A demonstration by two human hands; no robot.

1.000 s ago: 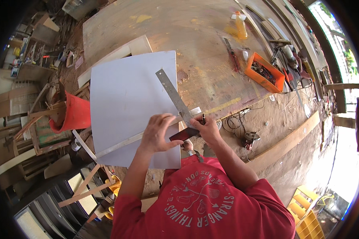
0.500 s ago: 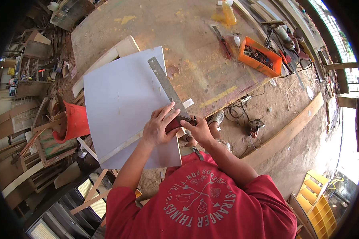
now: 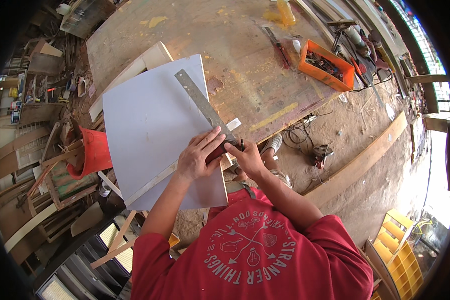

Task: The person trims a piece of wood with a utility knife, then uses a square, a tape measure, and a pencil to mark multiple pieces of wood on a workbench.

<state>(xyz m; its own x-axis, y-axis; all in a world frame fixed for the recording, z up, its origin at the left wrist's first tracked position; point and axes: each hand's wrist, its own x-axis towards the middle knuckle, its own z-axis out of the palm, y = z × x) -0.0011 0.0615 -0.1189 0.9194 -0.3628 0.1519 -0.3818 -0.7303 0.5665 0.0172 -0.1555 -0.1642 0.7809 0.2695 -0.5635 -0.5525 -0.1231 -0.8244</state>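
A flat metal blade with a dark reddish handle, looking like a try square (image 3: pixel 199 96), lies slanted across a white panel (image 3: pixel 145 112). My left hand (image 3: pixel 197 155) grips its handle at the panel's right edge, fingers over the blade's near end and thumb below. My right hand (image 3: pixel 247 159) is closed at the same corner, its thumb against the tool. A thin black pen-like stick (image 3: pixel 242 145) stands up from its fingers; most of it is hidden. A long pale strip (image 3: pixel 152 185) crosses the panel's near part and passes under my left forearm.
The panel overlaps a stained worktable (image 3: pixel 265 100). On the table are an orange bin (image 3: pixel 327 66) of small hardware, a dark-bladed tool (image 3: pixel 277 47) and a yellowish bottle (image 3: pixel 286 12). A red bucket (image 3: pixel 92 152) stands left. Cables, a power tool (image 3: pixel 322 155) and a plank (image 3: pixel 360 155) lie right.
The blade's far end has swung left over the panel, so the square slants more. Both hands stay at its near end and have shifted slightly with it.
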